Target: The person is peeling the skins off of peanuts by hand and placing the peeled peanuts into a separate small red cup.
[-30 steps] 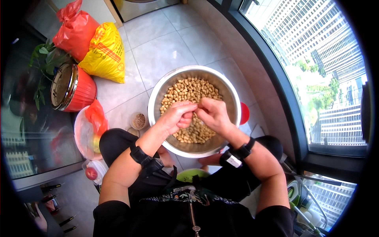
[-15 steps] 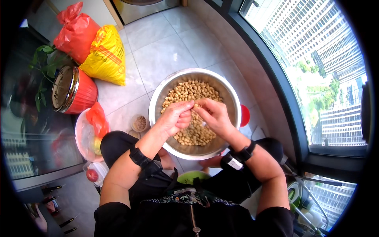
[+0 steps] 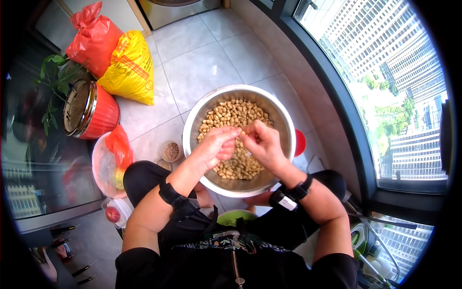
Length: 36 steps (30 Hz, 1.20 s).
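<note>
A wide steel bowl (image 3: pixel 190 113) sits on the floor in front of me, holding a broad layer of unshelled peanuts (image 3: pixel 233 111). Above its middle, my left hand (image 3: pixel 215 146) and my right hand (image 3: pixel 264 145) meet at the fingertips. Both are closed in a pinch, with a small pale-yellow peanut (image 3: pixel 242 132) showing partly between them; the fingers cover most of it. Left of the bowl stands a small cup (image 3: pixel 171 151) with brownish bits inside. Part of a green basin (image 3: pixel 236 216) shows below the bowl, between my legs.
A red bag (image 3: pixel 94 41), a yellow bag (image 3: pixel 129 70) and a plant in a red pot (image 3: pixel 102 113) stand at far left. Nearer is a pinkish tub (image 3: pixel 98 166) with plastic bags. A red round object (image 3: pixel 300 143) touches the bowl's right side; a window (image 3: pixel 370 91) lies beyond.
My fingertips have shifted slightly right and down. The right hand's fingers have curled in more, and a small gap has opened between the two hands.
</note>
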Each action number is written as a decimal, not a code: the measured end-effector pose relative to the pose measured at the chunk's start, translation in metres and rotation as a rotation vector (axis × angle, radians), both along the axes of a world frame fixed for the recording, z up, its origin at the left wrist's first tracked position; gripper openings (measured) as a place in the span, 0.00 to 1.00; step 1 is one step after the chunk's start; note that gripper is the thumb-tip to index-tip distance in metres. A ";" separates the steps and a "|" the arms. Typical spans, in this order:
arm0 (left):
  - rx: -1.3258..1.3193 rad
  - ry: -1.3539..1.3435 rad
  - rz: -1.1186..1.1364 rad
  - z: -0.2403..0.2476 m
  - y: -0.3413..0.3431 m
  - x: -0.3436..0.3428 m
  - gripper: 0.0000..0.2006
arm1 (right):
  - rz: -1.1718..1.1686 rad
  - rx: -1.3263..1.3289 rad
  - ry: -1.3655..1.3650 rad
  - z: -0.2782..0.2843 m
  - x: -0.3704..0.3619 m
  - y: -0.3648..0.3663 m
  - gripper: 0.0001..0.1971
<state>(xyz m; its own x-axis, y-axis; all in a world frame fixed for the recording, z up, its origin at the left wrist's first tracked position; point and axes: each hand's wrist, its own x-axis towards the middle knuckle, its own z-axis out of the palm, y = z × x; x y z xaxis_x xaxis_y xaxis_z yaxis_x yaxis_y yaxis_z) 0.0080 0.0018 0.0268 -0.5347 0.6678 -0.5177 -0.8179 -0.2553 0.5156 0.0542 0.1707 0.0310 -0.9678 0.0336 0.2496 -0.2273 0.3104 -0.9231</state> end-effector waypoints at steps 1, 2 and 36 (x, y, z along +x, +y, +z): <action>-0.017 0.042 -0.018 0.001 0.000 0.000 0.07 | 0.028 0.002 -0.002 0.001 0.000 0.001 0.07; -0.018 0.040 -0.019 0.003 0.000 0.000 0.07 | 0.028 0.002 -0.003 0.001 -0.001 0.002 0.07; -0.031 0.103 0.017 -0.003 0.001 0.001 0.09 | 0.063 -0.044 -0.059 -0.004 -0.002 0.003 0.03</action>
<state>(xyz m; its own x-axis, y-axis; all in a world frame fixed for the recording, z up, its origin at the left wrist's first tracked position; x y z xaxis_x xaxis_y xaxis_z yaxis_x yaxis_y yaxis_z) 0.0090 0.0033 0.0240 -0.5974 0.6423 -0.4802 -0.7560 -0.2513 0.6044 0.0527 0.1738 0.0271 -0.9812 -0.0182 0.1920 -0.1902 0.2556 -0.9479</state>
